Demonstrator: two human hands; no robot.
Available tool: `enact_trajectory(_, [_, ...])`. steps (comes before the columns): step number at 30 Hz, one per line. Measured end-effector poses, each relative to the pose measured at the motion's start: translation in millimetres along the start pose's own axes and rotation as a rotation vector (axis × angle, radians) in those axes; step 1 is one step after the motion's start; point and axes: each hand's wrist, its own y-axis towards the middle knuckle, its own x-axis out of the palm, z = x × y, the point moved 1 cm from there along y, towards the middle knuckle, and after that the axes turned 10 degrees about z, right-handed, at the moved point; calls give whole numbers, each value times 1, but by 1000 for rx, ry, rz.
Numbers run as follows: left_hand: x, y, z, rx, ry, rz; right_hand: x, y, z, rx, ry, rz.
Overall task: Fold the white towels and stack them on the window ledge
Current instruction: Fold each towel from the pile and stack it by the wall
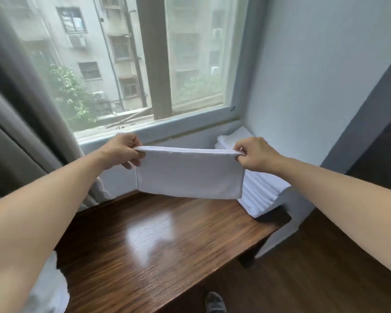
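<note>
Folded towel (190, 175) held taut above table (167, 245).
Pinched at top corners by left hand (122, 150) and right hand (255, 154), likely squaring edges before stacking.

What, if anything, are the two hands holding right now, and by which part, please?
A folded white towel, held in the air above the table: the left hand pinches its upper left corner and the right hand its upper right corner.

Pinched between both hands: soft white matt cloth folded towel (190, 175). Below the grip: glossy dark-brown grained wooden table (158, 245). Left of it: matt grey fabric curtain (20, 123).
</note>
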Motion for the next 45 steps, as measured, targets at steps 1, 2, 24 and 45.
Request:
enact_trajectory(1, [9, 12, 13, 17, -19, -6, -7, -2, 11, 34, 6, 12])
enact_trajectory(2, [20, 23, 27, 34, -33, -15, -14, -3, 23, 67, 13, 27])
enact_trajectory(24, [251, 254, 184, 22, -318, -339, -16, -4, 173, 858, 774, 551])
enact_trajectory(45, [374, 260, 163, 225, 448, -107, 70, -8, 204, 1117, 463, 460])
